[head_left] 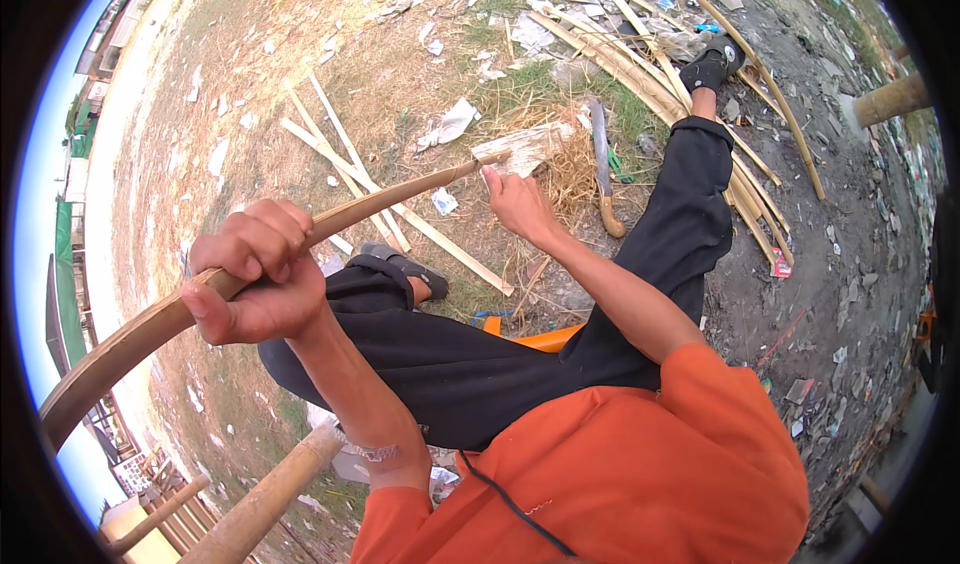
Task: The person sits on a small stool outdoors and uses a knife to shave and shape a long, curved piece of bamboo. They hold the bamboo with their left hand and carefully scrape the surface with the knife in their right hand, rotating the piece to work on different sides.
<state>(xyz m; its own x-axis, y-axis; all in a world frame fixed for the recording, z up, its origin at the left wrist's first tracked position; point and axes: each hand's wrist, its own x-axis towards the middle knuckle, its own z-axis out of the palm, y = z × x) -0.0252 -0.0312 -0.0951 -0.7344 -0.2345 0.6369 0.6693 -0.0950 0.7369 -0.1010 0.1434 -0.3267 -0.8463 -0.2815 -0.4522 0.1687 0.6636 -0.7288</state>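
Observation:
A long split bamboo strip [385,200] runs from the lower left rim up to the middle of the view. My left hand [262,269] is closed round its thick part. My right hand [520,207] is beside the strip's thin far end, thumb stretched toward it and the other fingers curled; what they hold, if anything, is hidden. Just beyond that end lies a pale wood block [528,148] on the ground. To its right a large knife [601,159] with a curved wooden handle lies by a heap of dry shavings [568,182].
Bamboo strips [630,74] lie in a pile at upper right, near my foot in a dark shoe [712,62]. Several thin slats [440,239] cross on the grass at left. Under my legs shows an orange frame [550,339]. A bamboo pole [270,494] stands lower left.

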